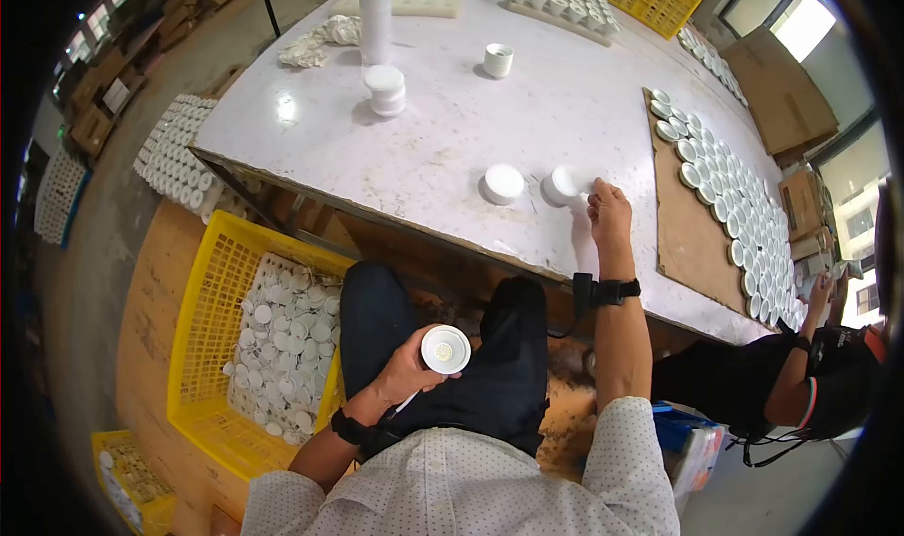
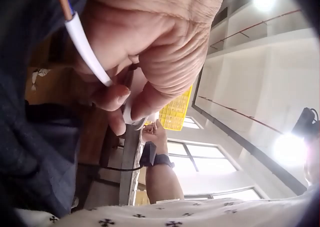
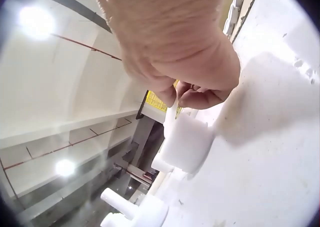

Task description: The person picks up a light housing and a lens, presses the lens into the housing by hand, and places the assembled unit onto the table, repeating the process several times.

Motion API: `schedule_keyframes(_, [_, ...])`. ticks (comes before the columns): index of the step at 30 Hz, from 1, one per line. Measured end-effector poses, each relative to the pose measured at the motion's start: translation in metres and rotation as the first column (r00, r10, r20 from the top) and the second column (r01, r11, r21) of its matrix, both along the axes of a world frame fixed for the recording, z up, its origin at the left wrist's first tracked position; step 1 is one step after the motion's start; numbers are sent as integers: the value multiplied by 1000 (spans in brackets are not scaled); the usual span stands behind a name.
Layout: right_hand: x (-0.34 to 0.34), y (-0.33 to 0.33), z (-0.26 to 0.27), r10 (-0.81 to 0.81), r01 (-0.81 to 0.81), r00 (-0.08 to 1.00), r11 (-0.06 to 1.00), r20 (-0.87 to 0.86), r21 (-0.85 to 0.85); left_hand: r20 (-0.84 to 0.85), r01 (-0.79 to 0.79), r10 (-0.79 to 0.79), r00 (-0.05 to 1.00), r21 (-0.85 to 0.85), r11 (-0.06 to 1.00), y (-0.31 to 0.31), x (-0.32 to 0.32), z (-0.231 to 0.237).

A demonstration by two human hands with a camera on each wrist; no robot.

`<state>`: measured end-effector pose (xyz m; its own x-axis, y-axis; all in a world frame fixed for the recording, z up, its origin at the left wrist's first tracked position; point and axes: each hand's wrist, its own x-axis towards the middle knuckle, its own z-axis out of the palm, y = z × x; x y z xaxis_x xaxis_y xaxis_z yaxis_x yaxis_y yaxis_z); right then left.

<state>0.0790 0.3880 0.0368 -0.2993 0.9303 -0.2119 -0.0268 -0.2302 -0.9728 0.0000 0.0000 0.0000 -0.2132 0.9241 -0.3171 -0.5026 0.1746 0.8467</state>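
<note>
My left hand [image 1: 403, 370] grips a round white downlight [image 1: 445, 350] over my lap, its face with a yellowish centre turned up. A white-sheathed cable [image 2: 86, 47] runs past this hand in the left wrist view. At the table's front, my right hand [image 1: 612, 214] is beside a stack of white discs [image 1: 563, 188]. Between thumb and fingers it pinches a thin white disc [image 3: 171, 115], seen edge-on in the right wrist view, right at the top of the stack [image 3: 187, 144]. A second white disc stack [image 1: 504, 184] stands just to the left.
The white table [image 1: 443, 141] also bears a tall white stack [image 1: 375, 28], a shorter one [image 1: 386, 92] and a white cup [image 1: 498, 61]. Rows of white downlights cover a cardboard sheet [image 1: 680, 227] at right. A yellow crate [image 1: 193, 348] of white parts stands left; another person [image 1: 800, 376] is at right.
</note>
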Motion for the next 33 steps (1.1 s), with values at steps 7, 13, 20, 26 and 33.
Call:
schedule_keyframes(7, [20, -50, 21, 8, -19, 971, 999, -237, -46, -9, -14, 14, 1000, 17, 1000, 19, -3, 12])
schedule_keyframes(13, [34, -102, 20, 97, -120, 969, 989, -228, -89, -99, -69, 76, 992, 75, 995, 50, -10, 26])
schedule_keyframes(20, [47, -170, -16, 329, -357, 931, 913, -160, -196, -184, -124, 158, 970, 183, 975, 67, -8, 19])
schedule_keyframes(26, [46, -187, -28, 367, -424, 900, 864, -236, -272, -196, -149, 185, 963, 188, 971, 66, -5, 13])
schedule_keyframes(33, [41, -200, -28, 427, -442, 897, 869, -115, -224, -251, -112, 161, 954, 197, 974, 64, -1, 16])
